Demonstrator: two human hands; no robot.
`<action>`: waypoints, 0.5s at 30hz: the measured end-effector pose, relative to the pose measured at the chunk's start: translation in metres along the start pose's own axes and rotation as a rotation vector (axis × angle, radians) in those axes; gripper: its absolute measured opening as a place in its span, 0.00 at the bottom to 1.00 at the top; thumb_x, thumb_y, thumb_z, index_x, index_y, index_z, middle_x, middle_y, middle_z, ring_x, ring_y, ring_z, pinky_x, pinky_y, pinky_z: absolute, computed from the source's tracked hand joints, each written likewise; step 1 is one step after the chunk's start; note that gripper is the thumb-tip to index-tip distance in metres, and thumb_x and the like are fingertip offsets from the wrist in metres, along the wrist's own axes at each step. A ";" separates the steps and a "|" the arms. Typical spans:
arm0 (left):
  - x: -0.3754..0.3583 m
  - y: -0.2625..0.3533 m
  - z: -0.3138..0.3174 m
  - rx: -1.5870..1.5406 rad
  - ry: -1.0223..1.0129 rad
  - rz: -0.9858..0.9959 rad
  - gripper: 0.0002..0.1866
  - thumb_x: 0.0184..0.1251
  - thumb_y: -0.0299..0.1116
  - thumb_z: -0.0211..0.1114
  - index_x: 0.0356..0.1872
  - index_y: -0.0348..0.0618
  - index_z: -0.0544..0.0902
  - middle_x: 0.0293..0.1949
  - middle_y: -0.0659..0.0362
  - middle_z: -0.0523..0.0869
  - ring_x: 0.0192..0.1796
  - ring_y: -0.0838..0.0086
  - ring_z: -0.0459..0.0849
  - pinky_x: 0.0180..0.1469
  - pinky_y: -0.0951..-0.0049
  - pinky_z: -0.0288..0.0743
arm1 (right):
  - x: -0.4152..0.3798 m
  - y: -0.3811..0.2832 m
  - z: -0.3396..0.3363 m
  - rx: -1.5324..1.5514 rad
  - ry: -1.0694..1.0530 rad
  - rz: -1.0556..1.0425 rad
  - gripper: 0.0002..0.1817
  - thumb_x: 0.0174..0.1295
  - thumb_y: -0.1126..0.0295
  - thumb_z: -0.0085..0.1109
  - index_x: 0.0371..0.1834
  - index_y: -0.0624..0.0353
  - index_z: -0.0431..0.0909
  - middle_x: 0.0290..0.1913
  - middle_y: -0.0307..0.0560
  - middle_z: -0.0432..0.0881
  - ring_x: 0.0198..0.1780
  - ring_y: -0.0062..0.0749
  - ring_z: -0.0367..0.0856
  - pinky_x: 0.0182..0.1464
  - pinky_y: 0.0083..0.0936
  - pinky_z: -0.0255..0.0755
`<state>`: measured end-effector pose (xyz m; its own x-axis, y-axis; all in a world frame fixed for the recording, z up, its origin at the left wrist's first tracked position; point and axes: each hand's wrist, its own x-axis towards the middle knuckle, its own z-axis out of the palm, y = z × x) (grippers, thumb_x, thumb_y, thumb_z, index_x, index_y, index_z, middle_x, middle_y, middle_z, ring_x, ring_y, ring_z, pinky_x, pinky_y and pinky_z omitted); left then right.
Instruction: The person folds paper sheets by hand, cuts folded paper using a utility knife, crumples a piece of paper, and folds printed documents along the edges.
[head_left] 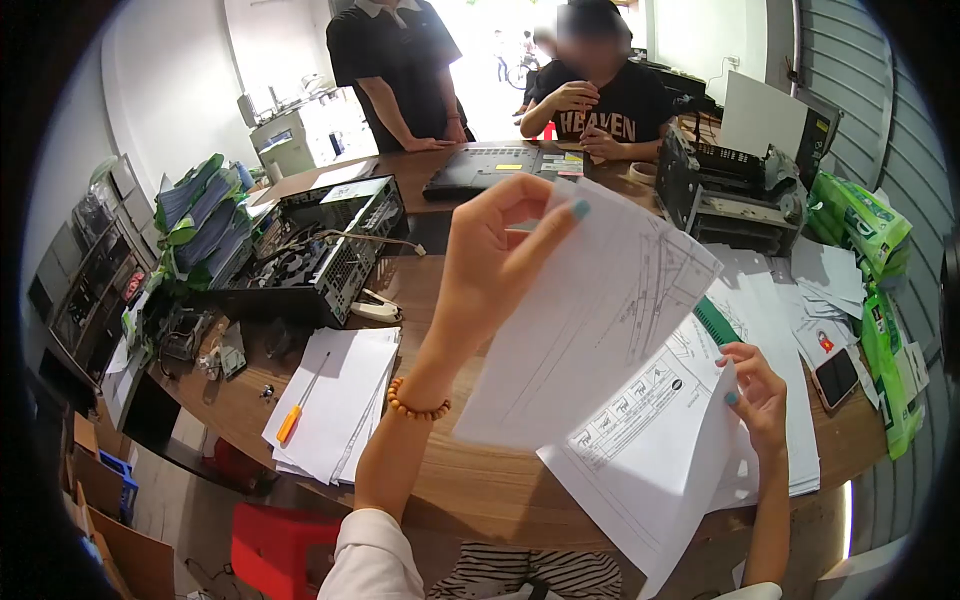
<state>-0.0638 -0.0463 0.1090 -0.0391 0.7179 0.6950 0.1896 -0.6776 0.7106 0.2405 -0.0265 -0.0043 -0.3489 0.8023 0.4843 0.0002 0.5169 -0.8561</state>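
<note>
My left hand [487, 262] is raised over the table, thumb and fingers pinching the top corner of a printed sheet of paper [570, 320] with line drawings on it. A beaded bracelet [415, 402] circles that wrist. Lower on the right, my right hand [762, 405] grips the edge of a second sheet [635, 490], which carries a printed table and hangs past the table's front edge. Part of this second sheet is hidden behind the first. A green strip [714, 322] shows beyond the sheets, and more papers [795, 400] lie under and beside my right hand.
On the left are a paper stack [335, 400] with an orange screwdriver [290, 424] and an opened computer case [310, 250]. A laptop [490, 172] lies ahead, near two people. To the right are a disassembled printer [735, 195], a phone [835, 378] and green packages [860, 225].
</note>
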 end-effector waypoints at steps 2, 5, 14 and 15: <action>0.002 -0.001 -0.005 -0.166 -0.011 -0.157 0.06 0.62 0.30 0.60 0.34 0.37 0.77 0.28 0.63 0.82 0.28 0.90 0.76 0.29 0.89 0.71 | -0.001 0.001 -0.002 0.028 0.005 0.010 0.12 0.47 0.70 0.66 0.35 0.59 0.77 0.51 0.53 0.72 0.53 0.34 0.71 0.59 0.37 0.62; 0.008 -0.024 -0.011 -0.221 -0.088 -0.279 0.07 0.63 0.32 0.60 0.34 0.38 0.77 0.28 0.65 0.82 0.28 0.92 0.75 0.28 0.91 0.68 | 0.000 0.004 -0.004 0.064 0.009 0.009 0.12 0.48 0.68 0.65 0.35 0.59 0.77 0.51 0.53 0.71 0.54 0.35 0.71 0.60 0.38 0.61; -0.002 -0.036 0.011 0.088 -0.278 -0.227 0.09 0.60 0.33 0.63 0.32 0.36 0.77 0.27 0.59 0.83 0.28 0.86 0.79 0.26 0.87 0.71 | 0.000 -0.003 -0.001 0.113 0.003 0.093 0.13 0.48 0.66 0.64 0.34 0.60 0.77 0.52 0.53 0.71 0.54 0.36 0.70 0.62 0.38 0.57; -0.004 -0.037 0.014 0.139 -0.276 -0.162 0.10 0.59 0.33 0.63 0.31 0.35 0.77 0.27 0.58 0.83 0.28 0.84 0.80 0.26 0.86 0.72 | 0.000 -0.004 0.001 0.076 0.024 0.091 0.15 0.48 0.61 0.64 0.33 0.61 0.76 0.51 0.53 0.71 0.51 0.34 0.71 0.55 0.33 0.62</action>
<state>-0.0566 -0.0217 0.0783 0.1837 0.8432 0.5052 0.3355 -0.5369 0.7741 0.2391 -0.0285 -0.0011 -0.3278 0.8525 0.4071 -0.0405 0.4178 -0.9076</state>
